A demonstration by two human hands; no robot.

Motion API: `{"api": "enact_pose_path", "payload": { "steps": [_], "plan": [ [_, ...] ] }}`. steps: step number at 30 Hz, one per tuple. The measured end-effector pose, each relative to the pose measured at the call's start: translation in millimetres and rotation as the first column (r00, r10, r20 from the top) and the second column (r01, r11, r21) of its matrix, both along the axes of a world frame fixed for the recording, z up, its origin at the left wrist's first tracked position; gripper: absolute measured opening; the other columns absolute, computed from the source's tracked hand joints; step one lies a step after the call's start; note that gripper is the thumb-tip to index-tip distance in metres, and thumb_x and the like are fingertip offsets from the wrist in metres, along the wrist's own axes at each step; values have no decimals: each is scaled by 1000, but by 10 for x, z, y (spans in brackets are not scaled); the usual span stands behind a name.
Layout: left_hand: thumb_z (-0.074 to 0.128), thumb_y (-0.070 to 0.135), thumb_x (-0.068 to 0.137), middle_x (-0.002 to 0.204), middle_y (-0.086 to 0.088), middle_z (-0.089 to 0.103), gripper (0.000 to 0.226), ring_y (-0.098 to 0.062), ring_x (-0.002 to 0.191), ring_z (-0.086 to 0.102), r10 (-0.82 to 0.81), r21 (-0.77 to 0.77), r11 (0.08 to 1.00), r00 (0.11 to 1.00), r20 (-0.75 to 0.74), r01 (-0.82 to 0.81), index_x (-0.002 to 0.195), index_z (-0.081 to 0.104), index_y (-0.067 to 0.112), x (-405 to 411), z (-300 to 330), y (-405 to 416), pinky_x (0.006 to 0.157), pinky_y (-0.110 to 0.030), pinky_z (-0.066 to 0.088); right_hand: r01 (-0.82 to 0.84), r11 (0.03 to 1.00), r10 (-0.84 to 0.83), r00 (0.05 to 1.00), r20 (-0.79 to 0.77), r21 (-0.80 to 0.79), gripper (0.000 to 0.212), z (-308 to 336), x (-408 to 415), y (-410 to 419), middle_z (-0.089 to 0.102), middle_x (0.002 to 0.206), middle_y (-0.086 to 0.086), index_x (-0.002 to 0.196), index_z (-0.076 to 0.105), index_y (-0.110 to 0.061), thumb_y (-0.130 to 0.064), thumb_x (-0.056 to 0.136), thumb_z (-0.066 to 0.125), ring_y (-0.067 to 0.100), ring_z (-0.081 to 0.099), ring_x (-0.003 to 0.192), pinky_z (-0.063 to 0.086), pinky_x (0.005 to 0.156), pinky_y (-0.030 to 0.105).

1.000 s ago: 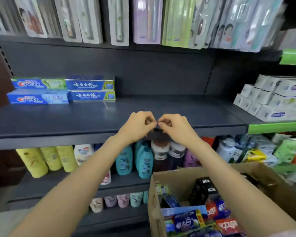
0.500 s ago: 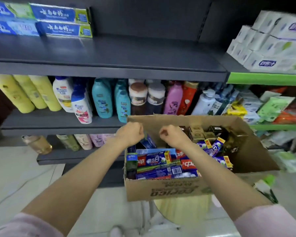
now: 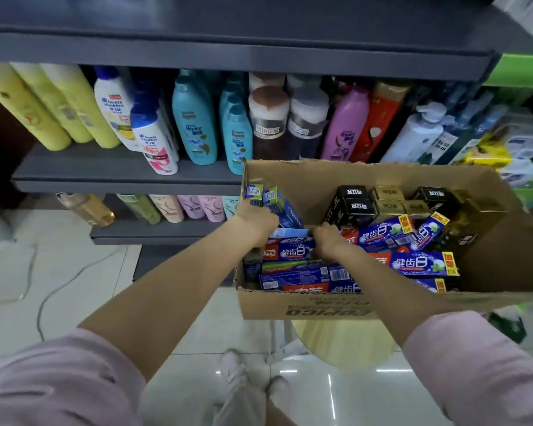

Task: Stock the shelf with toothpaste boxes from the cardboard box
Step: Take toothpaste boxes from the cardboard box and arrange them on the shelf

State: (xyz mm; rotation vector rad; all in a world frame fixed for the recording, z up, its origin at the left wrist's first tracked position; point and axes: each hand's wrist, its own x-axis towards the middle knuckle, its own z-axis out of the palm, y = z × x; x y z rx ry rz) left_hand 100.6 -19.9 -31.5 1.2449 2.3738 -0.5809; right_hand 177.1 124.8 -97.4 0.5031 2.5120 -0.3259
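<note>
An open cardboard box [image 3: 305, 305] sits at the right on a gold stool, filled with toothpaste boxes. My left hand [image 3: 254, 221] is inside its left end and grips two dark blue toothpaste boxes with green ends [image 3: 270, 198], which stand tilted up. Just to the right, my right hand [image 3: 331, 242] reaches down, fingers curled on a blue toothpaste box [image 3: 291, 252] lying flat in the pile. Black and gold boxes [image 3: 382, 199] stand at the back of the carton. The grey shelf [image 3: 228, 53] runs across the top of the view.
Shampoo bottles [image 3: 194, 124] fill the shelf right behind the carton, and more bottles stand on the lower shelf [image 3: 166, 207]. White tiled floor with a cable [image 3: 59, 287] lies at the left. My shoes [image 3: 234, 370] are beside the gold stool [image 3: 342, 342].
My view tipped down from the shelf to the carton. Both hands dropped from above the carton into it, and my left hand took hold of two blue boxes.
</note>
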Motion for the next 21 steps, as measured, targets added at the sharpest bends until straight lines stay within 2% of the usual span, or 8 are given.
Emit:
{"api": "enact_pose_path", "payload": {
  "steps": [3, 7, 11, 15, 19, 21],
  "plan": [
    [57, 22, 92, 118, -8, 60, 25, -27, 108, 58, 1, 98, 995, 999, -38, 3, 114, 54, 11, -15, 8, -43, 88, -36, 42, 54, 998, -55, 998, -28, -40, 52, -10, -42, -26, 49, 132, 18, 132, 49, -4, -18, 85, 68, 32, 45, 123, 37, 100, 35],
    [60, 27, 91, 119, -12, 60, 39, -30, 110, 57, 34, 153, 988, 999, -15, -32, 121, 47, 7, -44, 27, -53, 82, -34, 40, 211, 938, -239, 968, -74, -275, 55, 33, -55, 2, 53, 130, 15, 130, 49, -5, -17, 82, 72, 29, 52, 117, 42, 91, 32],
    [60, 32, 90, 123, -14, 57, 44, -31, 113, 54, 111, 303, 943, 988, 107, -139, 125, 48, 9, -76, 18, -60, 86, -38, 43, 260, 905, -311, 944, -108, -337, 58, 23, -20, 38, 54, 131, 13, 133, 47, -8, -15, 81, 72, 27, 54, 115, 44, 92, 32],
    [59, 31, 91, 128, -16, 49, 43, -30, 119, 48, 171, 518, 771, 904, 393, -371, 128, 46, 12, -139, 32, -48, 96, -34, 38, 311, 864, -402, 900, -171, -395, 53, 57, 18, 36, 58, 122, 12, 127, 52, -7, -18, 80, 74, 25, 56, 109, 42, 82, 26],
    [63, 34, 88, 127, -9, 56, 44, -23, 121, 48, 149, 653, 561, 838, 524, -508, 126, 51, 15, -226, 47, -91, 91, -25, 34, 383, 760, -580, 764, -282, -525, 58, 203, 20, 31, 55, 106, 5, 121, 50, -7, -25, 74, 79, 21, 55, 102, 43, 81, 28],
    [69, 36, 83, 117, -3, 59, 50, -15, 111, 53, 185, 683, 408, 787, 588, -606, 124, 51, 14, -220, 114, -111, 83, -20, 38, 349, 682, -653, 687, -320, -643, 53, 316, 5, 42, 59, 102, 4, 115, 55, -7, -24, 72, 81, 20, 58, 96, 48, 77, 26]
  ]
}}
